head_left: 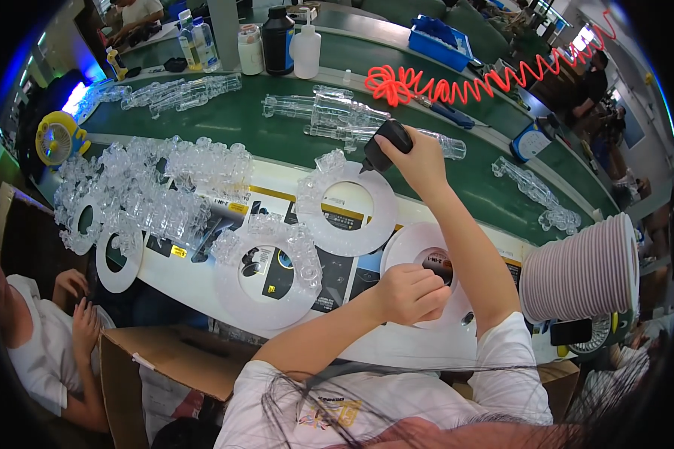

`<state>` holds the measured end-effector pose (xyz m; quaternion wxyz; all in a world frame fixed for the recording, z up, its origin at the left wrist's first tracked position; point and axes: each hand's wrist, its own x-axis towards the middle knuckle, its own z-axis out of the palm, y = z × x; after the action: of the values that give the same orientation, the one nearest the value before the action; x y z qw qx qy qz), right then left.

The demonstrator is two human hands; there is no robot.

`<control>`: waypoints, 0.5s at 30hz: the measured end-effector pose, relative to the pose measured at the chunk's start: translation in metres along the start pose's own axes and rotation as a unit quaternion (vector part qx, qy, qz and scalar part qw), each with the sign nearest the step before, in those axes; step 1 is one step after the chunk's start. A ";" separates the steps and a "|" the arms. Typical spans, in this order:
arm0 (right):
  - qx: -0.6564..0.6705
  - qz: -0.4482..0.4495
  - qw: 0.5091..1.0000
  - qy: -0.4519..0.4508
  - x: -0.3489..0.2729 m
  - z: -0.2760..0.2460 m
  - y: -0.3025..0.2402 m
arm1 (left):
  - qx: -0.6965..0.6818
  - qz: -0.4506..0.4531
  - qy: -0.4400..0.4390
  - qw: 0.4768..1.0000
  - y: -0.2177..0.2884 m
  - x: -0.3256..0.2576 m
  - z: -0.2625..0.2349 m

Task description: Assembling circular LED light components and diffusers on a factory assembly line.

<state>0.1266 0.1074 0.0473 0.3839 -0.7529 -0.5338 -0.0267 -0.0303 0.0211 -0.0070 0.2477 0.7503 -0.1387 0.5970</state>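
Observation:
My right hand (421,159) grips a small black bottle (389,147) tilted down, its pointed nozzle over the upper edge of a translucent white ring (380,207). On that ring's upper left sits a small clear plastic piece (324,168). Fingers curled, my left hand (412,294) is closed in front of a stack of white rings (397,248); what it holds, if anything, is hidden. Left of these lies another white ring (240,305), with several clear plastic pieces (301,251) standing along its top and right side.
Clear plastic pieces (153,191) are heaped at the left, near a yellow fan (58,140). Clear tubular parts (322,111) lie on the green surface. Bottles (278,45), a red coiled hose (464,91) and a large spool (577,268) surround the work area. Someone sits at left (34,337).

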 end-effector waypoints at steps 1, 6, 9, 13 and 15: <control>-0.006 0.000 1.000 -0.002 0.000 -0.001 0.000 | 0.000 0.000 0.000 1.000 0.000 0.000 0.000; -0.017 0.000 1.000 -0.010 0.001 -0.001 -0.001 | 0.000 -0.007 -0.005 1.000 0.000 -0.001 0.000; -0.027 0.000 1.000 -0.015 0.002 -0.004 -0.003 | -0.002 -0.008 -0.008 1.000 0.000 -0.001 -0.001; -0.029 0.019 0.999 -0.029 0.003 -0.007 -0.005 | -0.002 -0.008 -0.005 1.000 0.000 -0.001 0.000; -0.033 0.016 0.999 -0.029 0.003 -0.008 -0.004 | -0.004 -0.008 -0.004 1.000 0.000 -0.001 0.001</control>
<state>0.1275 0.1056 0.0563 0.3439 -0.7739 -0.5316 -0.0160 -0.0297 0.0207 -0.0078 0.2548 0.7531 -0.1357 0.5912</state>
